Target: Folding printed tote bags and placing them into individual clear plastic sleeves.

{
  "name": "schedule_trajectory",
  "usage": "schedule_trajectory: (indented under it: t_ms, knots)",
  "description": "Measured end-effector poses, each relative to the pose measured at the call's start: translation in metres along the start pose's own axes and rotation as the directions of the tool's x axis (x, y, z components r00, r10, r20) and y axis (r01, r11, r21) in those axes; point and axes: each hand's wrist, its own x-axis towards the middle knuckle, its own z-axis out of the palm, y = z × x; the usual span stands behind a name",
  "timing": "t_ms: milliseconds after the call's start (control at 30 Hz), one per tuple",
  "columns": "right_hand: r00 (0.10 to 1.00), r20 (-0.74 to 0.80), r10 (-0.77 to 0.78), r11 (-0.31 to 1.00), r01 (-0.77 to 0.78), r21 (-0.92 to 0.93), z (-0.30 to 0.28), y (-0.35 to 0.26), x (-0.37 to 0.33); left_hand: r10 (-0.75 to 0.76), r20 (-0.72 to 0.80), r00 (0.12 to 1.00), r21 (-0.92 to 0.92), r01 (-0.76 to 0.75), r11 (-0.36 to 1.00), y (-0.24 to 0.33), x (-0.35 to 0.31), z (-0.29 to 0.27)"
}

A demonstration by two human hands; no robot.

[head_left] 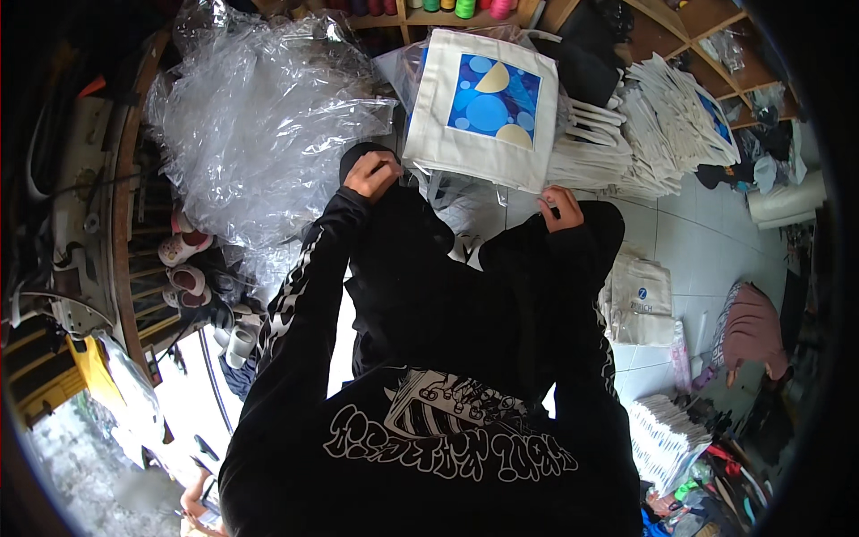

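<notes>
Both hands are bare and well apart, fingers curled. The left hand (373, 174) is at 11 o'clock, over the black-clad knee, its fingertips near the lower left corner of a canvas tote bag (434, 125). The right hand (561, 210) is at 2 o'clock, thumb and fingers bent close to that bag's lower right corner. I cannot tell whether either hand grips anything.

The tote lies between 12 and 1 o'clock, just past the hands, its panel (488, 112) printed with blue and cream circles and part-circles. Clear plastic (412, 67) shows around its edges; whether the bag is inside it or on top is unclear.

At 10 o'clock spreads a big heap of crumpled clear plastic (268, 134). At 2 o'clock, pale folded bags (644, 134) are piled, and beyond them wooden cubbyholes (689, 42) hold bits of plastic. At 12 o'clock, a wooden shelf (380, 21) contains coloured thread spools (464, 8).

At 3 o'clock, a pale bag (635, 318) on the tiles carries a round blue mark with lettering beneath. The wearer's black top (501, 376), toward 6 o'clock, bears white outlined lettering below a drawing.
</notes>
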Motion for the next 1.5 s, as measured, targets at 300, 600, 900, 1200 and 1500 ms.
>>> schedule_trajectory:
  t_ms: [300, 600, 900, 1200, 1500]
  knots:
    - [0.988, 0.028, -0.151, 0.987, 0.152, -0.043, -0.004, 0.003, 0.004, 0.052, 0.097, 0.994, 0.009, -0.053, 0.999, 0.000, 0.000, 0.000]
    - [0.986, 0.014, -0.164, 0.986, 0.164, -0.027, -0.007, 0.006, 0.001, 0.060, 0.067, 0.996, -0.037, -0.058, 0.998, 0.003, 0.008, -0.003]
    - [0.988, -0.035, -0.151, 0.988, 0.152, 0.014, -0.004, 0.007, 0.006, -0.009, 0.015, 1.000, -0.069, 0.010, 0.998, 0.001, 0.007, 0.003]
    - [0.981, -0.191, -0.031, 0.990, 0.056, 0.126, 0.008, 0.005, 0.022, -0.237, -0.052, 0.970, -0.090, 0.232, 0.969, 0.011, 0.028, 0.013]
    - [0.980, -0.197, 0.019, 0.991, 0.008, 0.134, 0.011, 0.010, 0.020, -0.274, -0.026, 0.961, -0.114, 0.270, 0.956, 0.017, 0.023, 0.015]
